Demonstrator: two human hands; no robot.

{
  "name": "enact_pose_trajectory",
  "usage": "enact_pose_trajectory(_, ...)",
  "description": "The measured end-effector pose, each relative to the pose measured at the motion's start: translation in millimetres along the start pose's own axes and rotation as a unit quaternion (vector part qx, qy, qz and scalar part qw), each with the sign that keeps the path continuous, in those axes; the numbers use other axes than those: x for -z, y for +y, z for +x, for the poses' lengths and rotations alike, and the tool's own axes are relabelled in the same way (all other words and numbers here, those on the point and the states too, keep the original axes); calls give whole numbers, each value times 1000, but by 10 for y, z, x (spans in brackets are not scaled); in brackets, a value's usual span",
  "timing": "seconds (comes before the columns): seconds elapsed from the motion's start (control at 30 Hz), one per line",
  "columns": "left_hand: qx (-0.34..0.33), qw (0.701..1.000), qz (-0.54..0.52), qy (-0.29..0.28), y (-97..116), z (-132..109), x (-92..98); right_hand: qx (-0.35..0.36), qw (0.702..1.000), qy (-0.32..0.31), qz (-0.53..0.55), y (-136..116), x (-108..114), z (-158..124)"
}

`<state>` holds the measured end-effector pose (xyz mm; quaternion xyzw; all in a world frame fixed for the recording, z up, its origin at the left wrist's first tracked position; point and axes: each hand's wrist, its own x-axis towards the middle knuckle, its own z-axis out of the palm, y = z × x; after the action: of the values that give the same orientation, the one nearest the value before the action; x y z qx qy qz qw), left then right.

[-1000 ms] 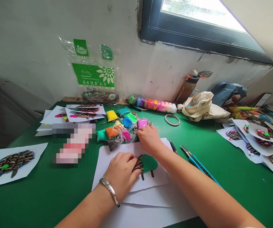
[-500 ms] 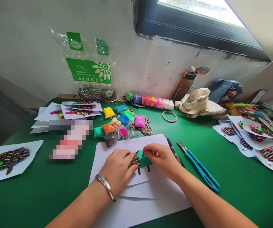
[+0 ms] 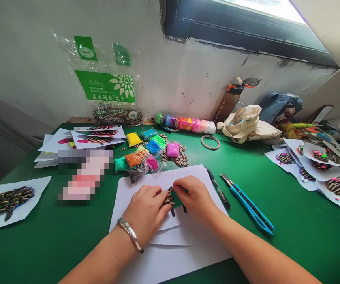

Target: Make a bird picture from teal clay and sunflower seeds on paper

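On a stack of white paper [image 3: 187, 258], sunflower seeds [image 3: 169, 200] overlap on a green clay shape [image 3: 177, 202] with short black legs [image 3: 173, 212]. My left hand [image 3: 146, 207] lies on the paper at the left, thumb and fingers apart around the seeds. Over the right part of the shape is my right hand [image 3: 196, 197], its thumb and fingertips pinched together at the upper edge of the seeds. A sunflower seed is in that pinch, mostly hidden by the fingers. The right hand also covers much of the green clay.
Clay packets [image 3: 137, 157] and a heap of loose seeds [image 3: 182, 157] lie behind the paper. A pen [image 3: 218, 189] and a blue utility knife [image 3: 248, 205] are to the right. Seed pictures [image 3: 338, 187] lie at both sides. A tape ring [image 3: 210, 142] sits farther back.
My right hand has shifted slightly left, bringing the pinched seed against the upper row of seeds and covering more of the green clay. My left hand stays in place.
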<state>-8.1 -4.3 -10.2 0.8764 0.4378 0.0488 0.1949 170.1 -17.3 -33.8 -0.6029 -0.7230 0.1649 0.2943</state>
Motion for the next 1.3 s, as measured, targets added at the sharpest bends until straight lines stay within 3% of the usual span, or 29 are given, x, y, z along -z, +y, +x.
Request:
enact_pose_trajectory(0.17, -2, 1000, 16, -6, 26, -2, 10, 18, 997, 0, -77, -11, -8, -6)
enact_pose_trajectory(0.5, 4, 999, 27, -22, 43, 7, 13, 33, 993, 5, -117, -34, -94, -9)
enact_pose_trajectory(0.77, -6, 1000, 29, 3, 23, -7, -24, 38, 992, 43, -114, 14, 62, -51)
enact_pose_trajectory(1.3, -2, 999, 35, -10, 36, 9, -5, 4, 998, -23, -66, -37, 27, -66)
